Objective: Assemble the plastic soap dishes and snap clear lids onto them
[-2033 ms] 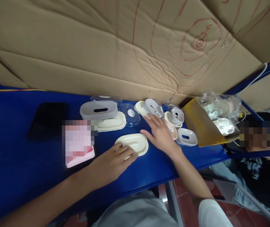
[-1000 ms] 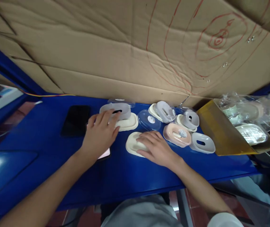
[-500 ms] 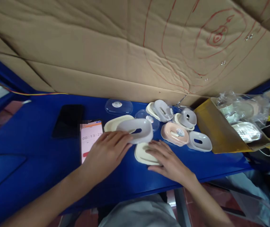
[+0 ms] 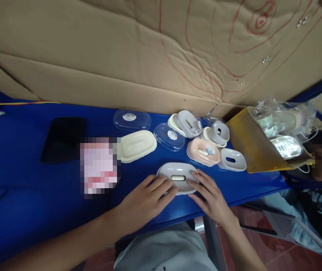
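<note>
A grey oval insert with a slot [image 4: 177, 175] sits seated on a cream tray near the front edge of the blue table [image 4: 31, 188]. My left hand [image 4: 145, 203] rests its fingertips on the insert's left end. My right hand [image 4: 210, 195] presses its fingers against the right end. Behind lie a cream tray [image 4: 136, 145], two clear lids [image 4: 132, 119] [image 4: 168, 136], a pink tray [image 4: 203, 151] and a grey insert [image 4: 232, 159].
A dark phone [image 4: 61, 138] and a lit phone [image 4: 99, 165] lie at the left. A yellow box [image 4: 251, 145] with bagged parts stands at the right. More grey and cream pieces [image 4: 187, 123] sit by the cardboard wall [image 4: 121, 49]. Another person is at the far right.
My left hand lifted the grey insert off the rear cream tray, carried it right and set it on the cream tray under my right hand. Both hands now press it down.
</note>
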The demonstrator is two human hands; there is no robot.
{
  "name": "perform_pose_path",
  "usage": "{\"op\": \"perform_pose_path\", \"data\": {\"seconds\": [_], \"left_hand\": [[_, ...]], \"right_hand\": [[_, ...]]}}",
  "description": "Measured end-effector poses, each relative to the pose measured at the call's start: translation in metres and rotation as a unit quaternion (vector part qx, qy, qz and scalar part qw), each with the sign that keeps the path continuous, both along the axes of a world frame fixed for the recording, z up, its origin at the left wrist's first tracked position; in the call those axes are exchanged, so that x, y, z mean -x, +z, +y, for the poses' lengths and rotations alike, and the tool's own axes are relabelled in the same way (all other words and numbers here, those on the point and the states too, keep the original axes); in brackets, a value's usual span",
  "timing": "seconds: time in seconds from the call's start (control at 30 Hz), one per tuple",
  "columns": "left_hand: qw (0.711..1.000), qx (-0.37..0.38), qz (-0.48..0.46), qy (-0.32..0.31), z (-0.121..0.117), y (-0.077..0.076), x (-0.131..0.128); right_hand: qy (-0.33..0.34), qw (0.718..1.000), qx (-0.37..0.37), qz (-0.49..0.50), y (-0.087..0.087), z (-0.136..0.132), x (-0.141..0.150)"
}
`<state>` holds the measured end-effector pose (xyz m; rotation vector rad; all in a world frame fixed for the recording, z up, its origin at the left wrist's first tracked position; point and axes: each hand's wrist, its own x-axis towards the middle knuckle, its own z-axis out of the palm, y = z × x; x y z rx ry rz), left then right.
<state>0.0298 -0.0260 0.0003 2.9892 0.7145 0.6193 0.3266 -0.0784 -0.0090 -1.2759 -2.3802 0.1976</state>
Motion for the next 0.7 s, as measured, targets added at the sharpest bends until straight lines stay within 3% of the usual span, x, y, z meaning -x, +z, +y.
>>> {"op": "perform_pose_path", "data": {"seconds": [0.1,0.2,0.37,0.5,0.6,0.7], "left_hand": [[1.0,-0.003,0.011,-0.017,0.001,0.0,0.0],[1.0,0.013,0.011,-0.015,0.004,0.0,0.002],[0.999,0.028,0.025,-0.02,0.016,0.004,0.016],[0.998,0.059,0.017,0.017,0.031,0.007,0.032],[0.994,0.101,0.007,0.042,0.039,0.01,0.04],[0.991,0.133,-0.008,0.035,0.041,0.01,0.044]], "right_hand": [[0.008,1.0,-0.011,-0.019,0.001,-0.004,-0.004],[0.026,0.999,-0.012,-0.031,0.013,0.008,-0.005],[-0.004,0.998,-0.04,-0.056,0.035,0.082,0.023],[-0.057,0.989,-0.038,-0.13,0.029,0.132,0.056],[-0.067,0.988,-0.021,-0.136,0.023,0.138,0.068],[-0.083,0.99,0.023,-0.112,0.028,0.136,0.067]]}}
